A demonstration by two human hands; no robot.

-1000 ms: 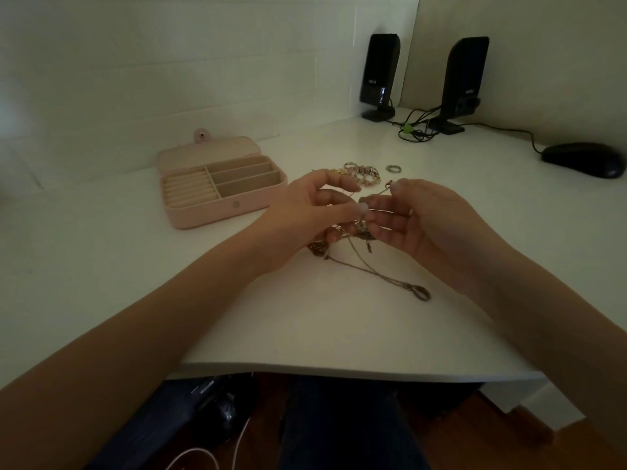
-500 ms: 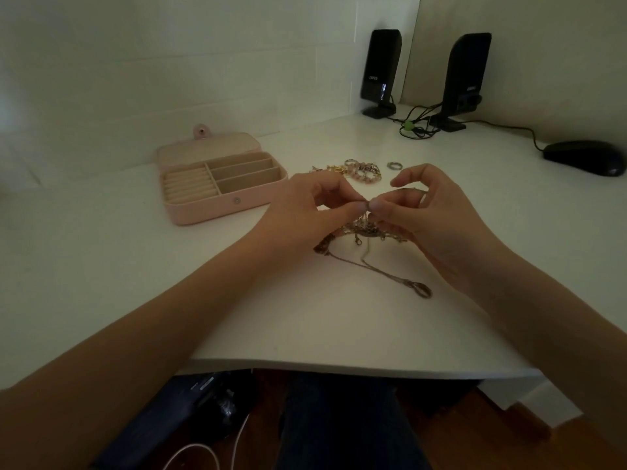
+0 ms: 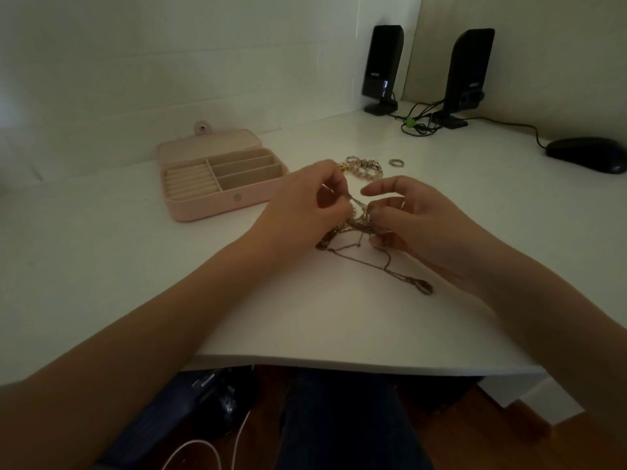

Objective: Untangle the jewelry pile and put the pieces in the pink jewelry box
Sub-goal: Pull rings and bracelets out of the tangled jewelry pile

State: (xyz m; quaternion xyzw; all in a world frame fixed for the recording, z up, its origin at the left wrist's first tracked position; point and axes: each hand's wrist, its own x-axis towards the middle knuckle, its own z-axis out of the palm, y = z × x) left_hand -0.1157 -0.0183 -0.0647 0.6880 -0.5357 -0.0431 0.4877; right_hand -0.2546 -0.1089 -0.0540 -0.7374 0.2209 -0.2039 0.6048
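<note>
A tangled pile of chains [image 3: 353, 228] lies on the white desk between my hands. My left hand [image 3: 305, 205] pinches a thin strand lifted from the pile. My right hand [image 3: 410, 215] pinches the chains close by, with its forefinger raised. One long thin chain [image 3: 383, 269] trails toward me and ends in a clasp [image 3: 424, 287]. The pink jewelry box [image 3: 203, 206] stands open at the left, its compartments bare. Beaded bracelets and rings [image 3: 364, 167] lie behind my hands, and a single ring [image 3: 396, 162] sits apart to their right.
Two black speakers [image 3: 383, 67] [image 3: 470, 76] with a bundle of cables [image 3: 417, 125] stand at the back by the wall. A black mouse [image 3: 587, 154] rests at the far right. The desk's front edge [image 3: 339, 362] runs just above my lap.
My hands have moved slightly apart, drawing a thin strand out of the pile. The right forefinger has lifted off the chains.
</note>
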